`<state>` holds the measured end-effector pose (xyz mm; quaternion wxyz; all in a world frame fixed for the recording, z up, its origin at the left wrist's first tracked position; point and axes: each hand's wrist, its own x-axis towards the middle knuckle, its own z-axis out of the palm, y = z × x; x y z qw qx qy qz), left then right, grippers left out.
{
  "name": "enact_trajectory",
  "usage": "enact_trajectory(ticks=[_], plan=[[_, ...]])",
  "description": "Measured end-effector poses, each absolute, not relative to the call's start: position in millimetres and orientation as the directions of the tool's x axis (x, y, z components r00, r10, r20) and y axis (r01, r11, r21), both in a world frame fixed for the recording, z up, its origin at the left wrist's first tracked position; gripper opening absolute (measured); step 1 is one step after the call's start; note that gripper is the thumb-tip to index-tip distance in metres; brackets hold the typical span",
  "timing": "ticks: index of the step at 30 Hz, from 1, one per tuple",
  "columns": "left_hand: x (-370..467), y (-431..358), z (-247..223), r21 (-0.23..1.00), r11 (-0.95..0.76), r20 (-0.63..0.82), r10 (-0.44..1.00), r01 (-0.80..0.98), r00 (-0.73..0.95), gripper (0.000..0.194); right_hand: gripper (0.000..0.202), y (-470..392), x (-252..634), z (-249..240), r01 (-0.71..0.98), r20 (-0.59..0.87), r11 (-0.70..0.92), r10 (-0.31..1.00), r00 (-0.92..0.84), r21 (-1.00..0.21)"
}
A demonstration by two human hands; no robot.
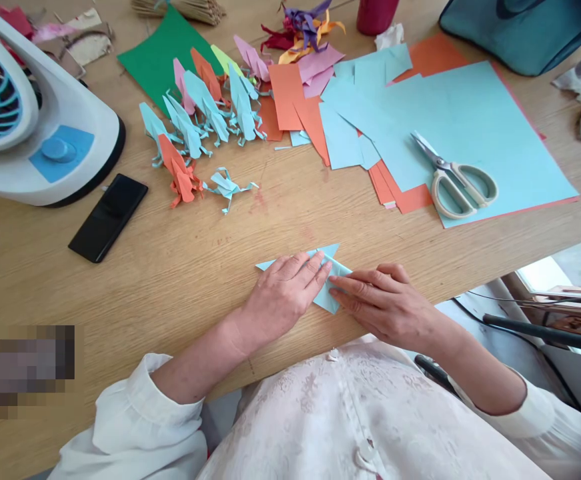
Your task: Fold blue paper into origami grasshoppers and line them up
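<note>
A folded piece of light blue paper [328, 301] lies near the table's front edge, with pointed corners sticking out on the left, top and bottom. My left hand [285, 290] rests over it, fingers stretched out and pressing its upper face by a raised fold. At the paper's right edge, my right hand [387, 303] has its fingers close together on the paper; the thumb is hidden. Beyond them stand several folded paper figures, among them an orange one [179, 172] and a small light blue one [229, 187].
Scissors [457, 175] lie on a large light blue sheet [500, 127] at the right, beside cut orange and pink pieces. A black phone [108, 218] and a white fan [85, 127] occupy the left. A teal bag [530, 33] sits at the back right.
</note>
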<state>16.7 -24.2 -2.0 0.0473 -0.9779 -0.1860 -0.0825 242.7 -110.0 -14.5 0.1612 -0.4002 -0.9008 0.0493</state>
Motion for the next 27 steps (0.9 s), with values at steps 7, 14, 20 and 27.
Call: enact_trajectory(ticks=[7, 14, 20, 27], plan=[[15, -28, -6, 0.047, -0.939, 0.119, 0.345, 0.342, 0.931, 0.040, 0.031, -112, 245, -12, 0.656, 0.219, 0.717, 0.697, -0.683, -0.235], [10, -27, -14, 0.113, -0.942, 0.180, 0.333, 0.317, 0.925, 0.039, 0.031, -117, 248, -16, 0.648, 0.243, 0.724, 0.689, -0.683, -0.236], [8, -25, -18, 0.122, -0.951, 0.247, 0.307, 0.285, 0.919, 0.037, 0.032, -113, 248, -14, 0.628, 0.281, 0.728, 0.685, -0.672, -0.274], [8, -25, -17, 0.148, -0.949, 0.220, 0.304, 0.277, 0.927, 0.037, 0.033, -113, 249, -16, 0.619, 0.270, 0.717, 0.695, -0.666, -0.320]])
